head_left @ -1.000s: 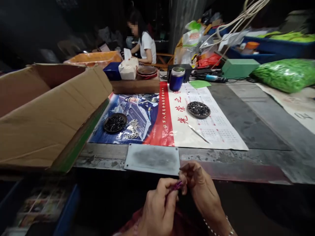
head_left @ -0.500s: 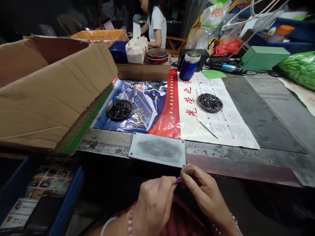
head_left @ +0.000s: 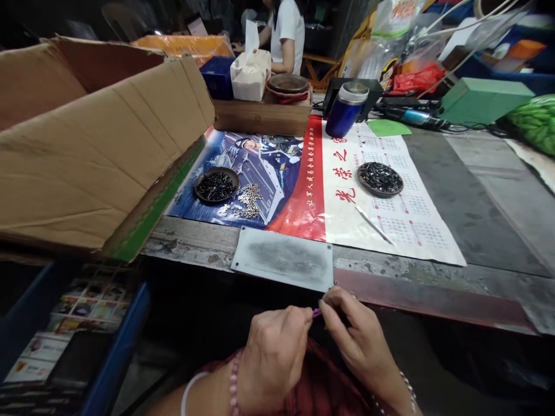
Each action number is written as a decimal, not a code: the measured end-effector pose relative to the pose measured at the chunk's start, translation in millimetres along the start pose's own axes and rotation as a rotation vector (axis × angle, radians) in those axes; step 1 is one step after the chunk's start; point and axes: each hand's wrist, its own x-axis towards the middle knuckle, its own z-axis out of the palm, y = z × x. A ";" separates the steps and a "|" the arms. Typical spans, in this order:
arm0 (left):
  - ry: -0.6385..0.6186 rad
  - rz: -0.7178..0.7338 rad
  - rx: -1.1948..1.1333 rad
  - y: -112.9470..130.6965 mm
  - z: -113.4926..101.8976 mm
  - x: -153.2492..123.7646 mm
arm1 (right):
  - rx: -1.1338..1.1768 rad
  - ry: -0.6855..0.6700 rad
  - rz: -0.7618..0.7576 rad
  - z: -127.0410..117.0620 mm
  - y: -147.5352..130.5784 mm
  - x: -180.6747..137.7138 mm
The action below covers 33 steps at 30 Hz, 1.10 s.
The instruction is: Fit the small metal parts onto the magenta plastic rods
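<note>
My left hand (head_left: 273,355) and my right hand (head_left: 355,338) meet below the table's front edge, fingertips pinched together on a small purple piece (head_left: 316,312) between them. Just beyond them a grey metal plate (head_left: 284,257) lies on the table edge. On the printed calendar mat (head_left: 329,190) sit a dark dish of black parts (head_left: 215,185), a scatter of small silver pieces (head_left: 247,199), a second dark dish of black parts (head_left: 380,178) and thin metal tweezers (head_left: 373,225).
A big open cardboard box (head_left: 87,150) fills the left of the table. A blue cup (head_left: 346,110), wooden box (head_left: 262,115), tissue pack (head_left: 248,75), green box (head_left: 483,99) and green bag (head_left: 535,122) stand behind. A person in white (head_left: 287,32) sits far back. A blue bin (head_left: 73,335) is low left.
The view has tilted downward, so the table and its things sit higher in the picture. My hands stay together on the purple piece, now a little nearer the table edge.
</note>
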 end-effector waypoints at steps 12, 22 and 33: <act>-0.068 -0.686 -0.958 -3.7 -12.9 0.5 | 0.161 0.054 0.100 26.5 -6.6 -4.5; 0.084 -0.747 -1.124 -5.0 -9.9 -15.9 | -0.118 0.129 -0.090 60.9 -13.6 -3.0; 0.065 -0.854 -1.241 -22.6 -28.1 -34.5 | 0.357 -0.152 0.336 61.5 -12.1 5.0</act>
